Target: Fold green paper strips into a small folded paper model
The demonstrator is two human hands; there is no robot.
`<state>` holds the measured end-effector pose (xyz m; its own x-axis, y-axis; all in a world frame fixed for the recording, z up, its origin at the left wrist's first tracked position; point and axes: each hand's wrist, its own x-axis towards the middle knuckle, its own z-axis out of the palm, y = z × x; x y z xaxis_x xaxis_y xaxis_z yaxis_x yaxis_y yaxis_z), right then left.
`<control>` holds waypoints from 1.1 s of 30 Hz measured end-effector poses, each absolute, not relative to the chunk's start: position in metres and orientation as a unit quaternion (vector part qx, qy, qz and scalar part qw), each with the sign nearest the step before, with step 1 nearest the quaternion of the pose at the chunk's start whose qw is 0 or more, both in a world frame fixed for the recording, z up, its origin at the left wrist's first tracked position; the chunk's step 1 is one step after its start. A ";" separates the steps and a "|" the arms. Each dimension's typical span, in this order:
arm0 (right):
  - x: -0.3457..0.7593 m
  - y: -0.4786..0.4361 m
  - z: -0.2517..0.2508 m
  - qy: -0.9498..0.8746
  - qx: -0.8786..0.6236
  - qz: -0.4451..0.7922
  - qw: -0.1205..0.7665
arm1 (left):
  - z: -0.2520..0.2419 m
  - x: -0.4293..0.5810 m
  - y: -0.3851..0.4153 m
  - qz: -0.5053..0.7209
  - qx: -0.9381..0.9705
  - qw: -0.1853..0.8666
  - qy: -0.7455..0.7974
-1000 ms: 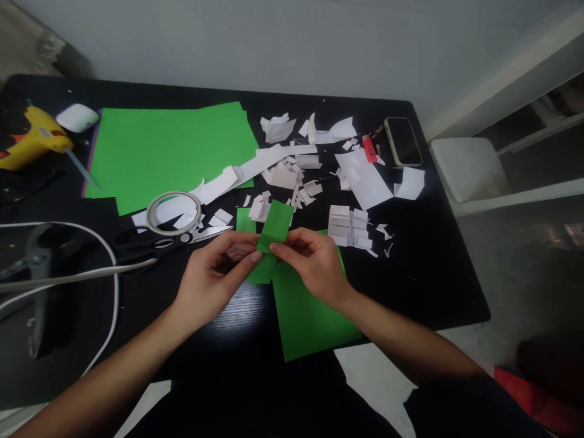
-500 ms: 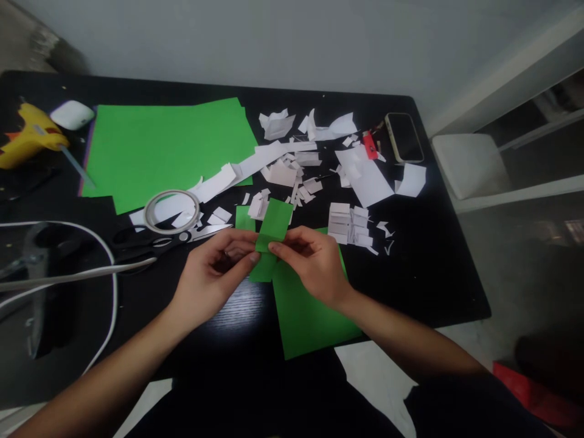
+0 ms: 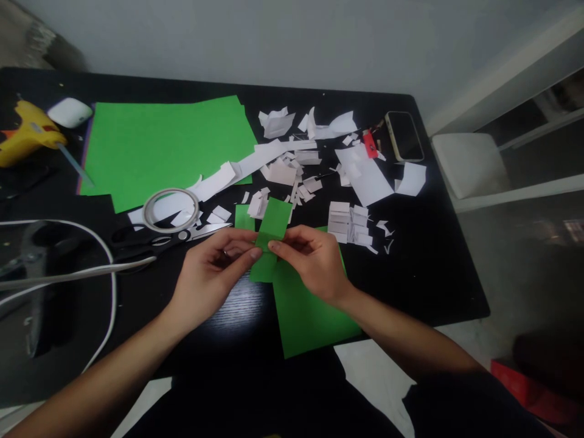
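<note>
A small green paper strip [image 3: 275,218] is held up over the table between both hands, with a crease near its lower end. My left hand [image 3: 214,271] pinches its lower left edge between thumb and fingers. On the other side, my right hand [image 3: 314,261] grips the lower right edge, thumb on top. Under my right hand lies a larger green sheet [image 3: 314,316], partly covered by the hand and wrist. Another green paper piece [image 3: 245,216] lies just behind my left fingertips. Scissors [image 3: 182,236] with black handles rest beyond my left hand, blades partly apart.
Large green sheets [image 3: 168,146] lie at the back left, near a yellow glue gun [image 3: 34,134] and a white case [image 3: 70,112]. A tape roll [image 3: 171,210] sits by the scissors. Folded white papers [image 3: 349,224], white scraps [image 3: 283,172] and a phone [image 3: 404,137] occupy the right. A white cable [image 3: 114,292] loops left.
My left thumb has shifted slightly right, onto the strip's crease beside the right thumb. The strip stays in both hands, and the things on the table have not moved.
</note>
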<state>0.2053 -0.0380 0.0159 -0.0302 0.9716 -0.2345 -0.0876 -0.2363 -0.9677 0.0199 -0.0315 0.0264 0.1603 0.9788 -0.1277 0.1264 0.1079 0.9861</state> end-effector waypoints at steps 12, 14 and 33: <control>0.204 -0.039 0.014 -0.436 -0.539 0.548 0.468 | 0.024 0.015 -0.031 0.381 0.534 0.571 0.494; 0.204 -0.040 0.014 -0.441 -0.537 0.543 0.472 | 0.025 0.015 -0.031 0.368 0.538 0.570 0.500; 0.204 -0.039 0.013 -0.422 -0.531 0.566 0.469 | 0.023 0.016 -0.031 0.336 0.569 0.552 0.509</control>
